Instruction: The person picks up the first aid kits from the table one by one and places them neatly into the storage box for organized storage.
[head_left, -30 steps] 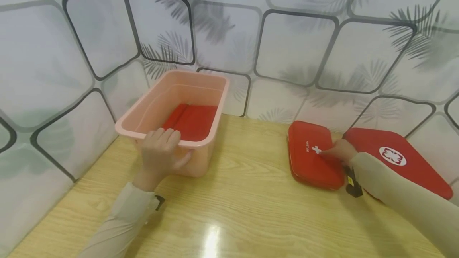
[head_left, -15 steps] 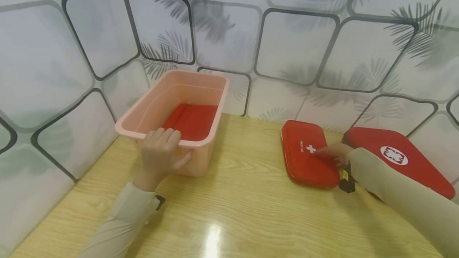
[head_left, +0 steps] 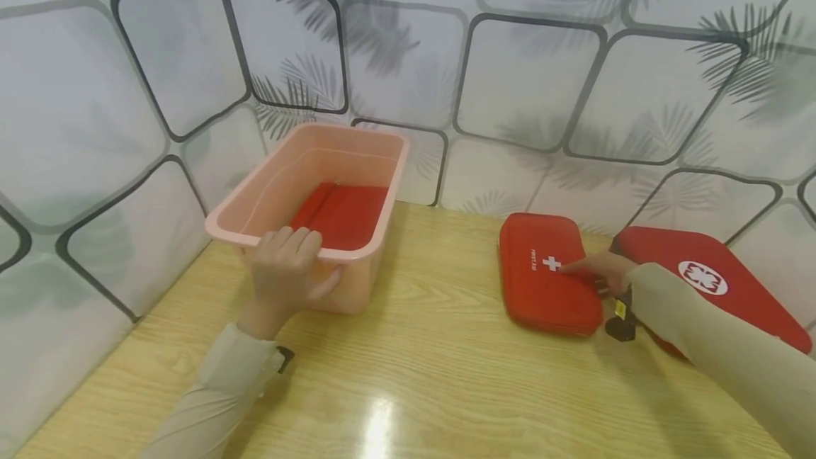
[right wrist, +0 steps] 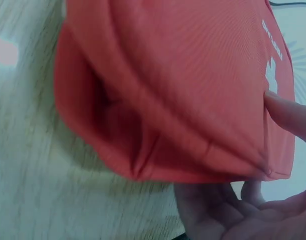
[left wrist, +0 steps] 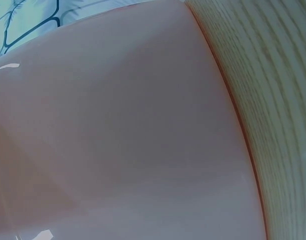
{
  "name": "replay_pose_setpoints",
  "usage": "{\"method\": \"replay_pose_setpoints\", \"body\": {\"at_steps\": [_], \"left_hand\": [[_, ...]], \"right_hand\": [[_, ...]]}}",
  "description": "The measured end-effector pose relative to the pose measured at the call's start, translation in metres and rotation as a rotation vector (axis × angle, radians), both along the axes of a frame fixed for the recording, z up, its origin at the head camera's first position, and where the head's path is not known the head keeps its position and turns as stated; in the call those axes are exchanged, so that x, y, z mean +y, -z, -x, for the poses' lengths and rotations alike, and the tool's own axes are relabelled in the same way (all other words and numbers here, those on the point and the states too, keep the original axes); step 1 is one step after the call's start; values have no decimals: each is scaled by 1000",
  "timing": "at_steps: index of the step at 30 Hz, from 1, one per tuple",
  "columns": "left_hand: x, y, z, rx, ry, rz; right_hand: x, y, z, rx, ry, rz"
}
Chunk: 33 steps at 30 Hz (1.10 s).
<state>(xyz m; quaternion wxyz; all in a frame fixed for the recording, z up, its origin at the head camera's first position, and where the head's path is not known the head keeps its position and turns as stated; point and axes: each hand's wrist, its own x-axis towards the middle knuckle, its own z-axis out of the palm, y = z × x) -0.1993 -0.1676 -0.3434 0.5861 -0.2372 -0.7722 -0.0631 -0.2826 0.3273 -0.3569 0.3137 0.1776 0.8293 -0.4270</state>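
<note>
My left hand (head_left: 283,275) grips the near rim of a pink plastic tub (head_left: 357,282), fingers curled over it and thumb outside. Inside the tub lies a flat red item (head_left: 347,214); its kind is unclear. The left wrist view is filled by the tub's wall (left wrist: 143,125). On the right, my right hand (head_left: 605,271) holds the right edge of a red first aid pouch (head_left: 542,296) lying flat on the table. In the right wrist view the thumb (right wrist: 287,115) presses on the pouch's (right wrist: 192,75) top, while the other fingers (right wrist: 202,200) meet its lower edge, partly hidden.
A larger red case (head_left: 676,253) with a round white emblem lies behind the right forearm. Patterned wall covering (head_left: 510,91) rises behind and to the left of the wooden table (head_left: 446,374). The tub stands in the corner near it.
The first aid pouch has slid a little to the left along with my right hand, mostly in the first half second. My left hand and the tub have stayed put.
</note>
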Motion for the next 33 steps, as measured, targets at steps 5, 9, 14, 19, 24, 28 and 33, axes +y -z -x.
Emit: {"method": "replay_pose_setpoints", "body": {"at_steps": [5, 9, 14, 19, 24, 28, 33], "left_hand": [[0, 0, 0, 11, 1, -4], [0, -1, 0, 19, 0, -4], [-1, -1, 0, 10, -3, 1], [0, 0, 1, 3, -7, 7], [-1, 1, 0, -10, -7, 10], [-1, 1, 1, -13, -7, 9], [-1, 1, 1, -16, -11, 9]], "right_hand": [[1, -7, 1, 1, -42, 78], [-1, -18, 5, 27, -95, 121], [-7, -33, 9, 118, -137, 127], [-22, -50, 9, 236, -149, 17], [-40, -66, 13, 324, -202, -83], [-57, -81, 17, 369, -268, -131], [-77, -97, 21, 409, -374, -236]]}}
